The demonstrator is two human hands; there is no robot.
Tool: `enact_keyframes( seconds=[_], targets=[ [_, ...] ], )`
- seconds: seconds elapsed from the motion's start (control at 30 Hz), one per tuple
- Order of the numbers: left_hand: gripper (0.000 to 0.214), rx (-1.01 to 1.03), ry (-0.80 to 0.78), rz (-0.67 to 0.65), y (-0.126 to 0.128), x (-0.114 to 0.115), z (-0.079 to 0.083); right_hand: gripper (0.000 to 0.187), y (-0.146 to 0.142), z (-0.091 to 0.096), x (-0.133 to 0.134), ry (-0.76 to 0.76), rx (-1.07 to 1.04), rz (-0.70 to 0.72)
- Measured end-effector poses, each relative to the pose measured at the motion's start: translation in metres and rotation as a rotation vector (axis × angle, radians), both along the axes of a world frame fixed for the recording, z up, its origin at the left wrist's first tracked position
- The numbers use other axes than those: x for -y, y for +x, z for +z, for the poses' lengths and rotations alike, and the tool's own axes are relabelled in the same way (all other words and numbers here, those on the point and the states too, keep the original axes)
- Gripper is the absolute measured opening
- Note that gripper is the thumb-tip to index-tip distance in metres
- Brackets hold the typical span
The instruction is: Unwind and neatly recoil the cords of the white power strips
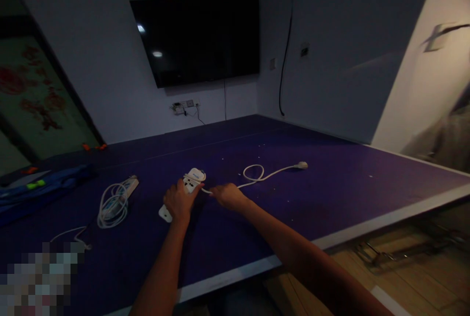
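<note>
My left hand (179, 201) is wrapped round a white power strip (194, 175) lying at a slant on the purple table. Some of its cord is wound across the far end of the strip. Just to the right, my right hand (229, 195) is closed on the white power cord (246, 185). Beyond that hand the cord makes one loop on the table and runs right to its plug (302, 165). Part of the strip is hidden under my left hand.
Left of my hands lies a second power strip (129, 186) with a coiled white cable (110, 215). Blue cloth (55, 179) lies at the far left. A white edge (235, 273) borders the purple table (312, 198). A television (205, 42) hangs on the wall.
</note>
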State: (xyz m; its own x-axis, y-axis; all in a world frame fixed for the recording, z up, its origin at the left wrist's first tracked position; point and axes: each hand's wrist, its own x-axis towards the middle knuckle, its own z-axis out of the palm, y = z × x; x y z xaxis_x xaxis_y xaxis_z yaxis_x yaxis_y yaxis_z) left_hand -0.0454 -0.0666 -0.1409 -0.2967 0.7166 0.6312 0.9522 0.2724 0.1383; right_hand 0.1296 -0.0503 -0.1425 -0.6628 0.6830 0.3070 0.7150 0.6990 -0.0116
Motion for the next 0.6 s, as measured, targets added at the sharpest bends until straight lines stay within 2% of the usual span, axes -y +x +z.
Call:
enact_keyframes(
  seconds=[0.37,0.6],
  targets=[
    [0.061,-0.118,-0.153,-0.218,0.009,0.002,-0.005,0.032,0.015,-0.005,-0.01,0.115,-0.07,0.001],
    [0.089,-0.173,-0.185,-0.389,0.015,0.003,-0.01,0.029,0.025,-0.001,-0.013,0.092,-0.131,-0.056]
  ],
)
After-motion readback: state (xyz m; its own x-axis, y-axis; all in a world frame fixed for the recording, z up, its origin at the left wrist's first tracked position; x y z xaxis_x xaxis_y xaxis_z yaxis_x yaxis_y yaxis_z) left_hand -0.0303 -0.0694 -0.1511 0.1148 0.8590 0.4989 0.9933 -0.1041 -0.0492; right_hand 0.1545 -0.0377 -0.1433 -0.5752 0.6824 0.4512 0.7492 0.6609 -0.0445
